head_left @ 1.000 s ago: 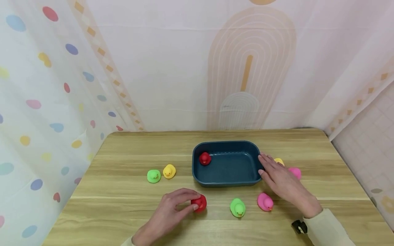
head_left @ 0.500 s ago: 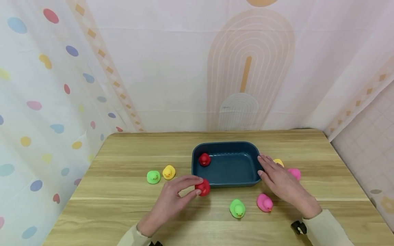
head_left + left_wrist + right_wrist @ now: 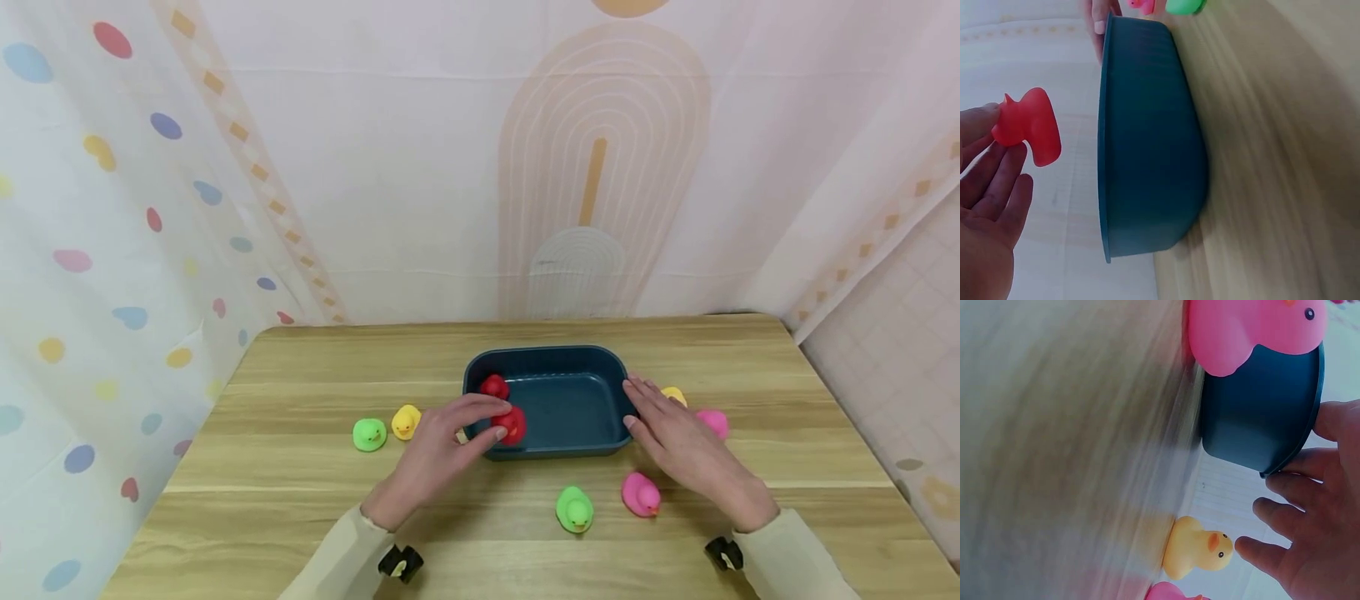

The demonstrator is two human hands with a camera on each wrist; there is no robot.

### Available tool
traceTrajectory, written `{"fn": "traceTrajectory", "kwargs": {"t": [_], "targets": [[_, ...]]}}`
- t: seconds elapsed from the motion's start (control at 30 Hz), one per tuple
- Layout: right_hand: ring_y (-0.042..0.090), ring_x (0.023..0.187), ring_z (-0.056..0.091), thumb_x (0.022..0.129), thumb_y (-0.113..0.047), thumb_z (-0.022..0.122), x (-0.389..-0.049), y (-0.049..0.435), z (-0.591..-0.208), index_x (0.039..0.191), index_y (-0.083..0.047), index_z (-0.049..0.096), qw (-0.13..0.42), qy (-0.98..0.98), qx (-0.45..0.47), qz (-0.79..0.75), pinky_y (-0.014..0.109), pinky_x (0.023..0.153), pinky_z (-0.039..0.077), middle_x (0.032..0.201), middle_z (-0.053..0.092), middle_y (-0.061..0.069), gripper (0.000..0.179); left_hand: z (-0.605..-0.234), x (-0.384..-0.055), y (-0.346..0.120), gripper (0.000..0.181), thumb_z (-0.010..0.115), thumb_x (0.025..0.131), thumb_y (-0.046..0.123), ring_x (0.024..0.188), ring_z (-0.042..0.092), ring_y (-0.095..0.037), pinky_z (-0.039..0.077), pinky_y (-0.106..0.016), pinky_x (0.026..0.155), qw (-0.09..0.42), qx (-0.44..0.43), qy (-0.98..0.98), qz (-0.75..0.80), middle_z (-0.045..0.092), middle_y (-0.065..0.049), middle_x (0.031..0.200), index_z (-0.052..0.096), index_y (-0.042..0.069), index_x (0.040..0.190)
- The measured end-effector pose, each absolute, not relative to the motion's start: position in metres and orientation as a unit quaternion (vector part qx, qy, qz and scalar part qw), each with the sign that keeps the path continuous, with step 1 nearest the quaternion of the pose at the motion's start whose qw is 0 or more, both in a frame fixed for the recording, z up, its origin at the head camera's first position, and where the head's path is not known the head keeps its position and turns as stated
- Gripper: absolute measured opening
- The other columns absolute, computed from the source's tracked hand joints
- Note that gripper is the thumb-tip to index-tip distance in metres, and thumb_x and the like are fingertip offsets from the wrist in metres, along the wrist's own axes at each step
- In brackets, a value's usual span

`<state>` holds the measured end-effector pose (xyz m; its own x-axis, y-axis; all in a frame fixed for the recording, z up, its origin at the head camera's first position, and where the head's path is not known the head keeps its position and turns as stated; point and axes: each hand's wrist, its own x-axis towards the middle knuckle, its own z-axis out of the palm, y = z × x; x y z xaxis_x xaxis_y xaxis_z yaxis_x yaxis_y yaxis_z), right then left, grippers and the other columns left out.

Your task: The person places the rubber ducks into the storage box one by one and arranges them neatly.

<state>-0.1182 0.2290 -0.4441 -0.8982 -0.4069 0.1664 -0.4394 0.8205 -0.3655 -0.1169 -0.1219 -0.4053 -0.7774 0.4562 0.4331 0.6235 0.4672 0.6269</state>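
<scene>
My left hand (image 3: 442, 447) pinches a red rubber duck (image 3: 512, 426) between thumb and fingers, over the near left part of a dark blue bin (image 3: 555, 452). In the left wrist view the red duck (image 3: 1034, 124) is held above the level of the bin's rim. A second red duck (image 3: 494, 387) sits inside the bin at its left end. My right hand (image 3: 686, 442) rests with extended fingers on the bin's right rim. In the right wrist view its fingertips touch the bin's edge (image 3: 1266, 425), near a yellow duck (image 3: 1194, 550).
Left of the bin stand a green duck (image 3: 369, 434) and a yellow duck (image 3: 406, 422). In front are a green duck (image 3: 575, 509) and a pink duck (image 3: 641, 495). Another pink duck (image 3: 713, 423) is partly behind my right hand. A curtain (image 3: 420, 208) hangs behind the wooden table (image 3: 315, 367).
My left hand has lifted the red duck off the table and carried it forward and slightly right, over the bin. The right hand has stayed at the bin's rim.
</scene>
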Motion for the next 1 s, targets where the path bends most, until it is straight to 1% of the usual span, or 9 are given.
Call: {"fn": "traceTrajectory", "kwargs": {"t": [0.1, 0.13, 0.17, 0.3, 0.53, 0.63, 0.8, 1.0], "targets": [[0.047, 0.146, 0.036, 0.111, -0.028, 0.048, -0.118, 0.229, -0.445, 0.153, 0.008, 0.041, 0.043, -0.953, 0.222, 0.200, 0.060, 0.116, 0.035, 0.161, 0.038, 0.024, 0.056, -0.404, -0.124, -0.117, 0.026, 0.079, 0.093, 0.014, 0.112, 0.069, -0.022, 0.059, -0.039, 0.090, 0.094, -0.321, -0.853, -0.400, 0.073, -0.003, 0.123, 0.078, 0.011, 0.119], [0.047, 0.146, 0.037, 0.111, -0.028, 0.049, -0.118, 0.229, -0.445, 0.153, 0.008, 0.041, 0.044, -0.953, 0.222, 0.199, 0.060, 0.115, 0.035, 0.161, 0.038, 0.024, 0.056, -0.403, -0.126, -0.116, 0.026, 0.079, 0.093, 0.015, 0.114, 0.069, -0.022, 0.058, -0.040, 0.094, 0.091, -0.321, -0.855, -0.397, 0.073, -0.003, 0.123, 0.078, 0.011, 0.119], [0.047, 0.146, 0.037, 0.111, -0.027, 0.049, -0.118, 0.229, -0.445, 0.153, 0.008, 0.041, 0.045, -0.953, 0.223, 0.199, 0.060, 0.115, 0.035, 0.161, 0.038, 0.024, 0.056, -0.402, -0.128, -0.114, 0.026, 0.078, 0.094, 0.015, 0.115, 0.068, -0.023, 0.057, -0.042, 0.095, 0.089, -0.323, -0.855, -0.396, 0.073, -0.003, 0.122, 0.078, 0.011, 0.120], [0.047, 0.146, 0.038, 0.111, -0.027, 0.049, -0.118, 0.228, -0.445, 0.153, 0.009, 0.042, 0.049, -0.952, 0.226, 0.198, 0.060, 0.115, 0.035, 0.160, 0.039, 0.024, 0.055, -0.397, -0.137, -0.109, 0.026, 0.078, 0.094, 0.015, 0.114, 0.069, -0.024, 0.058, -0.042, 0.094, 0.080, -0.331, -0.853, -0.396, 0.074, -0.005, 0.121, 0.078, 0.010, 0.120], [0.047, 0.146, 0.038, 0.111, -0.027, 0.049, -0.119, 0.229, -0.445, 0.153, 0.008, 0.042, 0.052, -0.952, 0.227, 0.197, 0.060, 0.115, 0.035, 0.159, 0.040, 0.024, 0.055, -0.396, -0.155, -0.103, 0.027, 0.079, 0.093, 0.013, 0.106, 0.071, -0.026, 0.061, -0.041, 0.084, 0.069, -0.344, -0.852, -0.390, 0.074, -0.010, 0.120, 0.077, 0.007, 0.119], [0.046, 0.146, 0.038, 0.111, -0.027, 0.049, -0.119, 0.229, -0.445, 0.153, 0.008, 0.042, 0.052, -0.953, 0.225, 0.198, 0.060, 0.115, 0.036, 0.159, 0.040, 0.025, 0.055, -0.399, -0.164, -0.101, 0.028, 0.079, 0.093, 0.012, 0.105, 0.070, -0.027, 0.062, -0.041, 0.082, 0.064, -0.335, -0.856, -0.390, 0.074, -0.011, 0.120, 0.077, 0.006, 0.120], [0.046, 0.145, 0.038, 0.111, -0.027, 0.049, -0.119, 0.229, -0.446, 0.153, 0.008, 0.042, 0.051, -0.952, 0.226, 0.200, 0.060, 0.115, 0.035, 0.159, 0.040, 0.024, 0.055, -0.407, -0.177, -0.099, 0.028, 0.079, 0.093, 0.012, 0.109, 0.069, -0.030, 0.061, -0.044, 0.085, 0.057, -0.315, -0.864, -0.390, 0.073, -0.012, 0.122, 0.077, 0.007, 0.120], [0.047, 0.145, 0.038, 0.111, -0.026, 0.050, -0.118, 0.228, -0.447, 0.152, 0.009, 0.043, 0.052, -0.951, 0.226, 0.203, 0.060, 0.115, 0.036, 0.159, 0.041, 0.024, 0.055, -0.415, -0.187, -0.098, 0.026, 0.078, 0.094, 0.015, 0.111, 0.068, -0.030, 0.059, -0.045, 0.090, 0.046, -0.300, -0.878, -0.369, 0.073, -0.010, 0.122, 0.077, 0.009, 0.119]]}}
